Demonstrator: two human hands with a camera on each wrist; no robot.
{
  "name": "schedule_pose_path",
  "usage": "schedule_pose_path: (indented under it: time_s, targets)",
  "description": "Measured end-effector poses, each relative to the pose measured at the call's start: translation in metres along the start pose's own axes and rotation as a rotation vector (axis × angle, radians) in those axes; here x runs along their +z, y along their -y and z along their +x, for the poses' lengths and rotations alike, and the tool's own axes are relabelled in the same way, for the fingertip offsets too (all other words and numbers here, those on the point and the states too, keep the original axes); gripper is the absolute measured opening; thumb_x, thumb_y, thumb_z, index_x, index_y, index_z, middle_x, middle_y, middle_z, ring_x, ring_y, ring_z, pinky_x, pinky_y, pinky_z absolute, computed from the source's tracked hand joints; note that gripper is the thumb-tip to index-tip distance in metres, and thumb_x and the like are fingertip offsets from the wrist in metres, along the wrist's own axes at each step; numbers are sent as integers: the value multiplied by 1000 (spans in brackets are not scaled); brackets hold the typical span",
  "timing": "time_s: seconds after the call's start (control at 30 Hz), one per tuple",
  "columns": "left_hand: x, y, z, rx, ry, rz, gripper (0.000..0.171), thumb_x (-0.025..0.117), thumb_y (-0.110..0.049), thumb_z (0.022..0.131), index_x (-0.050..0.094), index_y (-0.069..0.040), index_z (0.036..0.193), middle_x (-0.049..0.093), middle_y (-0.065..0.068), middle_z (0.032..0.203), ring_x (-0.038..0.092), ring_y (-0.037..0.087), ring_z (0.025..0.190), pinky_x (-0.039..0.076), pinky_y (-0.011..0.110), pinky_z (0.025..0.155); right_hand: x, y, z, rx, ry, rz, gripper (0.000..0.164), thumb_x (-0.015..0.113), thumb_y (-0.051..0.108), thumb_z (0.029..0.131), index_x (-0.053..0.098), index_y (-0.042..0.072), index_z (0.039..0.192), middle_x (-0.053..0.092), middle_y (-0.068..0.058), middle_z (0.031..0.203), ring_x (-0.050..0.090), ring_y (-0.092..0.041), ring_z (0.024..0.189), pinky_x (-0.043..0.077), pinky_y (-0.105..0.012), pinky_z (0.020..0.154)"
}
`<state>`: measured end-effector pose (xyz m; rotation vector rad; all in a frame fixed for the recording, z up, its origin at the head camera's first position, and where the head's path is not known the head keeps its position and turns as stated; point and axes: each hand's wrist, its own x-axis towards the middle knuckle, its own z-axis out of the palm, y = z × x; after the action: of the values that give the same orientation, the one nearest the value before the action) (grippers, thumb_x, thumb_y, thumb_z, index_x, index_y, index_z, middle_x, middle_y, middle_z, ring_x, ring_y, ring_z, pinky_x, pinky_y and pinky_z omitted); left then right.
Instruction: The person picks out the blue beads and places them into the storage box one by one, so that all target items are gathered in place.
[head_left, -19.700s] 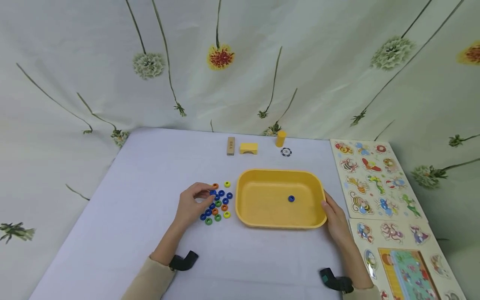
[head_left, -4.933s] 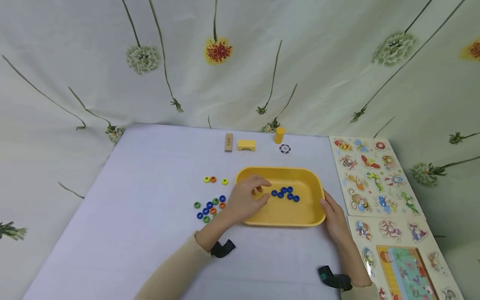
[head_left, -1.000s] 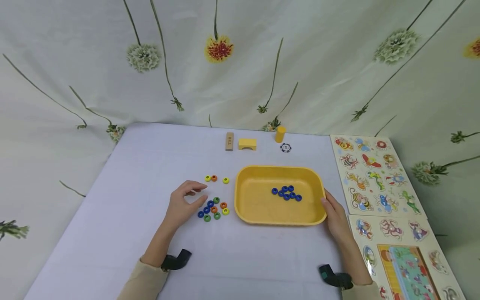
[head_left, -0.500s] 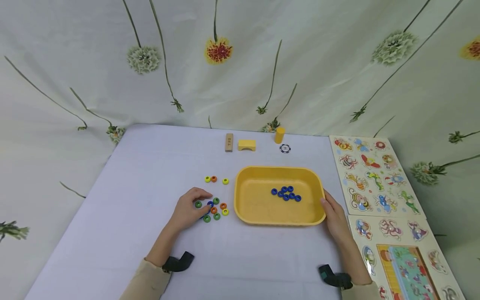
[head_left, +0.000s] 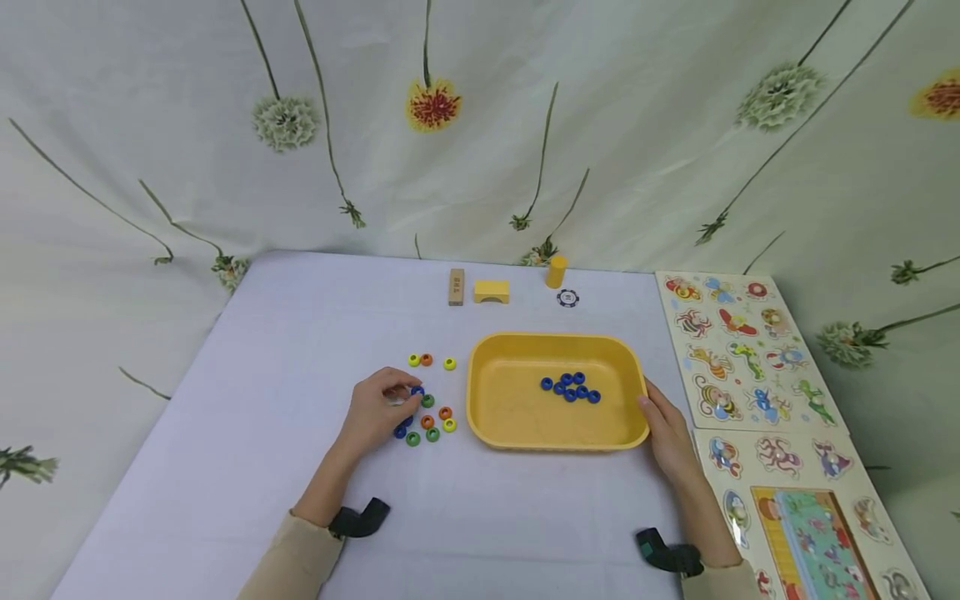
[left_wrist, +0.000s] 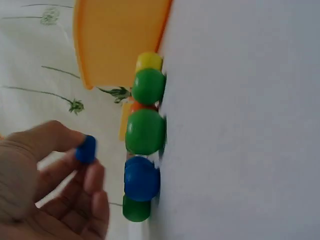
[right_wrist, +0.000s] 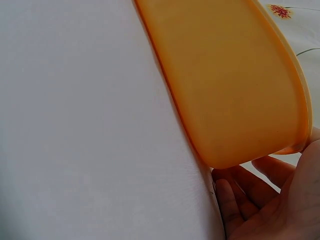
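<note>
My left hand [head_left: 378, 410] pinches a blue bead [left_wrist: 86, 149] between thumb and fingertips, raised off the cloth in the left wrist view. Below and beside it lie loose beads: a green bead [head_left: 432, 434], an orange bead [head_left: 427, 422], a yellow bead [head_left: 450, 425] and a blue bead [head_left: 400, 432] among several others. My right hand [head_left: 669, 433] grips the right end of the yellow tray [head_left: 558, 444], thumb at the rim and fingers against the outer wall. Inside the tray sits a loose cluster of several blue beads [head_left: 571, 395].
Behind the tray stand a wooden block [head_left: 456, 287], a yellow arch block [head_left: 491, 292] and a yellow cylinder [head_left: 556, 272]. A poker chip [head_left: 567, 298] lies there too. Picture puzzle boards [head_left: 738, 350] cover the table's right side. A floral cloth [head_left: 480, 167] hangs behind.
Since 19.7 s ago, more blue beads have come into the tray. In the last half second my left hand has lifted a blue bead from the pile. The right hand keeps its grip.
</note>
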<state>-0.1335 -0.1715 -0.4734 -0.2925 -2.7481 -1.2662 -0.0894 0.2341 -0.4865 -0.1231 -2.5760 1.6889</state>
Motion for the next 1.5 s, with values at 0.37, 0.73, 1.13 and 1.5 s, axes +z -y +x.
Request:
schedule_pose_path:
  time_s: [0.37, 0.73, 1.13, 1.5]
  targets:
    - [19, -92, 37, 145, 143, -196, 18, 65, -9, 77, 66, -6, 95, 61, 1, 87, 56, 10, 72, 50, 21, 64, -1, -2, 0, 2, -1, -12, 50, 36, 38, 94, 36, 11, 136, 37, -7, 139, 28, -23, 131, 21, -41, 106]
    - [90, -111, 65, 140, 318, 17, 14, 66, -17, 75, 68, -13, 88, 60, -4, 80, 54, 4, 66, 44, 16, 59, 1, 0, 1, 18, 7, -10, 51, 36, 39, 93, 36, 10, 135, 37, -9, 139, 28, -24, 131, 21, -43, 106]
    - [113, -112, 76, 69, 481, 124, 20, 64, -9, 74, 67, -9, 94, 63, -1, 84, 54, 9, 76, 45, 20, 69, -1, -1, 0, 28, 5, -28, 51, 36, 40, 93, 37, 12, 135, 37, -8, 139, 28, -24, 131, 21, -43, 106]
    - [102, -119, 53, 177, 382, 137, 30, 64, -20, 78, 62, -14, 108, 59, -1, 95, 49, 7, 74, 42, 20, 66, -2, 0, 0, 32, 7, -33, 50, 35, 39, 94, 36, 11, 135, 37, -9, 139, 28, -25, 131, 21, -44, 106]
